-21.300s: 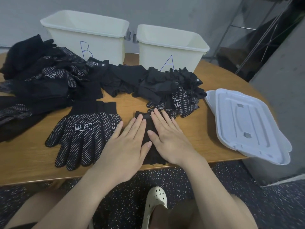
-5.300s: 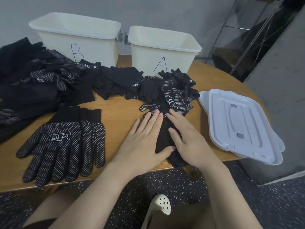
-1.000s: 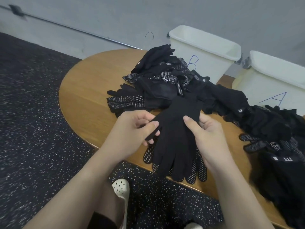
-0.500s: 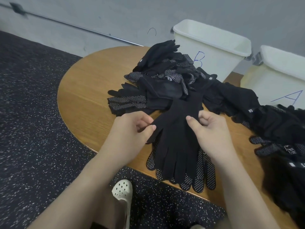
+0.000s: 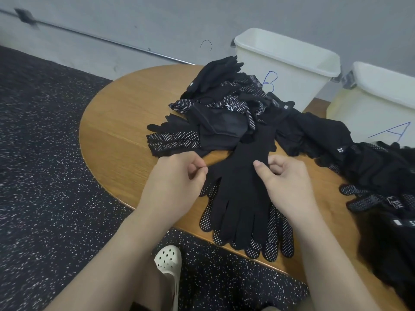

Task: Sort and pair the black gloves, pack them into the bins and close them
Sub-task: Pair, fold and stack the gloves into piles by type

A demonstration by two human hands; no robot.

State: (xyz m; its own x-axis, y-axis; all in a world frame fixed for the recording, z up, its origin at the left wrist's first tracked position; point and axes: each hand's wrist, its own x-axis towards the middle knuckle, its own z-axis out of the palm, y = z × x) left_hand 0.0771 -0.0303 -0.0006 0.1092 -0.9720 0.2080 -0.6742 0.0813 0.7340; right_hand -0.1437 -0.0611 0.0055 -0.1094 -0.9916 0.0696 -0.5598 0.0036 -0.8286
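Observation:
A plain black glove (image 5: 242,194) lies fingers toward me on top of a pair of white-dotted black gloves (image 5: 271,241) at the table's near edge. My left hand (image 5: 177,185) has curled fingers and pinches the plain glove's thumb edge. My right hand (image 5: 287,185) grips the glove's right side, thumb on top. Behind it sits a heap of black gloves (image 5: 220,108), some dotted, and more gloves (image 5: 370,167) trail off to the right. White bin B (image 5: 292,70) and white bin A (image 5: 381,104) stand open at the back.
The round wooden table (image 5: 121,122) has bare wood on its left part. Dark speckled floor (image 5: 45,176) lies to the left and below. A white clog (image 5: 168,263) shows under the table's edge. A grey wall runs behind the bins.
My view has shifted slightly left and the bins sit further right. Both hands stay on the plain glove, the fingers more curled than before.

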